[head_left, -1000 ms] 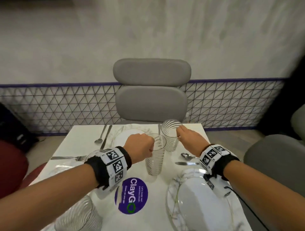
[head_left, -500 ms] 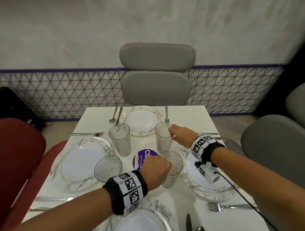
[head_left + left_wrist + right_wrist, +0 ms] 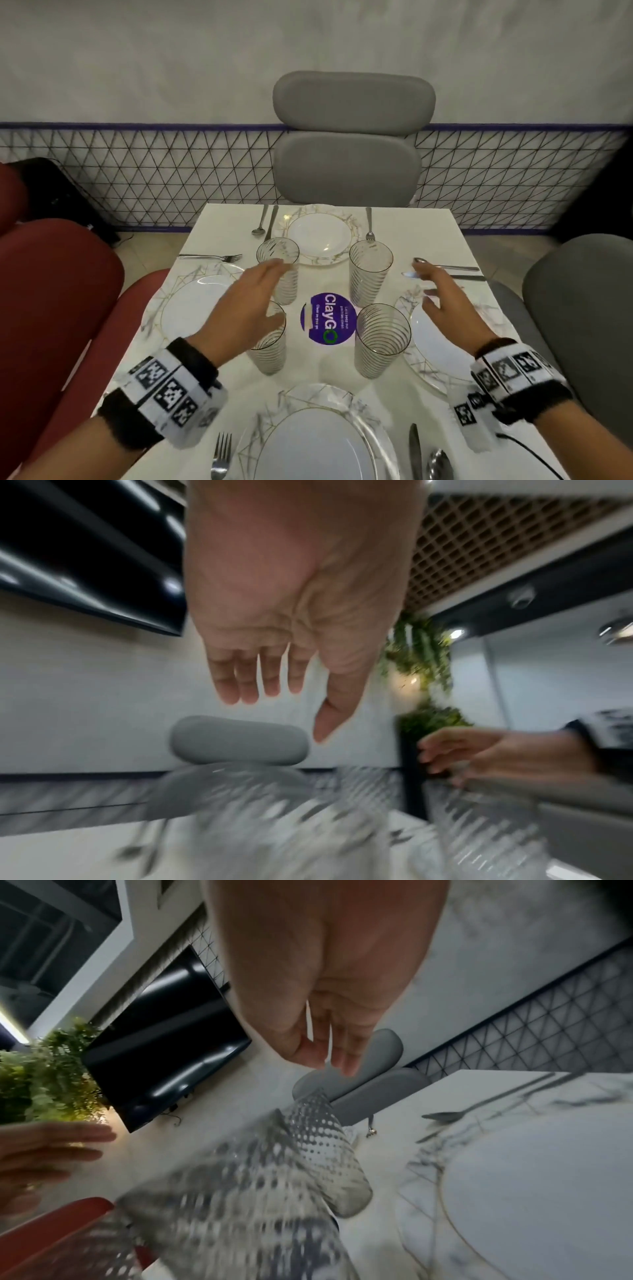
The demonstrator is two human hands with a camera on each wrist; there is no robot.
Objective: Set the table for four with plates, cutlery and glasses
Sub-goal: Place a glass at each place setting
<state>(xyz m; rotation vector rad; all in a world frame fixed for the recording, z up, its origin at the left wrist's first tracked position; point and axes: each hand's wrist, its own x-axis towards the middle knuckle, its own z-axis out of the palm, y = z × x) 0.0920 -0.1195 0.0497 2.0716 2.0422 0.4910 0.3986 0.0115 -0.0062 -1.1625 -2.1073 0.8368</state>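
Observation:
Four ribbed glasses stand around a purple sticker (image 3: 328, 318) on the white table (image 3: 421, 233): far left glass (image 3: 278, 249), far right glass (image 3: 370, 274), near right glass (image 3: 382, 339), and near left glass (image 3: 270, 349), half hidden under my left hand (image 3: 260, 294). That hand hovers open above the two left glasses and holds nothing. My right hand (image 3: 435, 287) floats open over the right plate (image 3: 442, 356), apart from the glasses. Plates also lie at the far side (image 3: 318, 236), left (image 3: 191, 308) and near side (image 3: 318, 442). The wrist views show straight fingers (image 3: 257, 688) (image 3: 346, 1061) and blurred glasses.
Cutlery flanks each plate: near fork (image 3: 221, 452), near knife (image 3: 414, 448), far fork (image 3: 369, 222), left fork (image 3: 209, 257), right spoon (image 3: 445, 267). A grey chair (image 3: 349, 144) stands behind the table, a red seat (image 3: 58, 291) at the left, another grey chair (image 3: 582, 301) at the right.
Both hands let go of the two right-hand glasses, opened and drew back and apart. The two glasses now stand on the table. The head view has pulled back.

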